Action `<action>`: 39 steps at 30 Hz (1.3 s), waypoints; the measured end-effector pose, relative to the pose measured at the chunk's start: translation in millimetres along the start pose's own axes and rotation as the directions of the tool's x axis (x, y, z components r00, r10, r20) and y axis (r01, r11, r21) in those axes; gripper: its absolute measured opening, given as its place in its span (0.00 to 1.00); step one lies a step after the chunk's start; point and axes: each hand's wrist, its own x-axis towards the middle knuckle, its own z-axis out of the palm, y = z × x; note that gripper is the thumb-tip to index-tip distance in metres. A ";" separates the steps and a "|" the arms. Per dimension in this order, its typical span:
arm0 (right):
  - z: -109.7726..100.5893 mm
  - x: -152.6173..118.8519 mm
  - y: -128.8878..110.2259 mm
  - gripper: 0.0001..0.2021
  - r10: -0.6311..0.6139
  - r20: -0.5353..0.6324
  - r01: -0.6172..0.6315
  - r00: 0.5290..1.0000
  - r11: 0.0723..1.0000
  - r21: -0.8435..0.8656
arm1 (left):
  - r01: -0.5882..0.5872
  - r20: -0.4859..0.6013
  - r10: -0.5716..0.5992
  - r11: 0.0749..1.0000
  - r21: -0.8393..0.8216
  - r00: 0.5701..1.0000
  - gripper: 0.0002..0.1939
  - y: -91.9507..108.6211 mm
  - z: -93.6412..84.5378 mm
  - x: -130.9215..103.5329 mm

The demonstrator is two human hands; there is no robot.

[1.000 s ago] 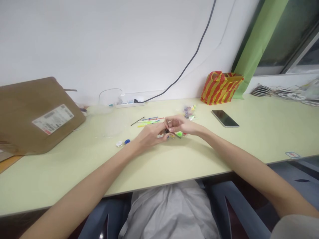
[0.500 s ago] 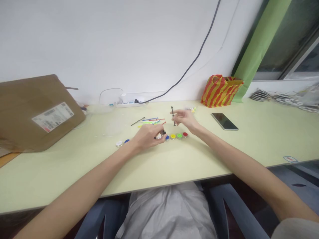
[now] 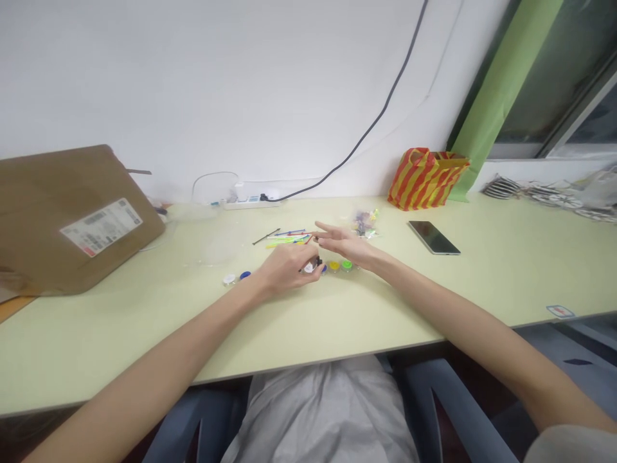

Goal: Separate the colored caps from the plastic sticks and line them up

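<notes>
- The small black piece [image 3: 319, 262] sat near the centre of the frame, pinched between thumb and fingers of the left hand [image 3: 289, 265], over the desk [image 3: 385, 308].
- It looked like hard plastic: probably light and stiff, best held by its sides.
- The right hand [image 3: 348, 247] was just beside it, fingers loosely spread; a dark bit [image 3: 316, 238] showed at the fingertips, but whether it was gripped could not be told.
- The thin rods [image 3: 285, 244], just above centre, seemed light and somewhat bendable; mid-shaft looked the safest hold, since sharp bending might snap them.
</notes>
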 end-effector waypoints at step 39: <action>-17.3 2.6 -18.2 0.12 -0.336 -0.025 0.291 0.941 0.848 -0.442 | 0.282 0.025 -0.286 0.954 0.106 0.958 0.20 -14.7 -3.9 0.4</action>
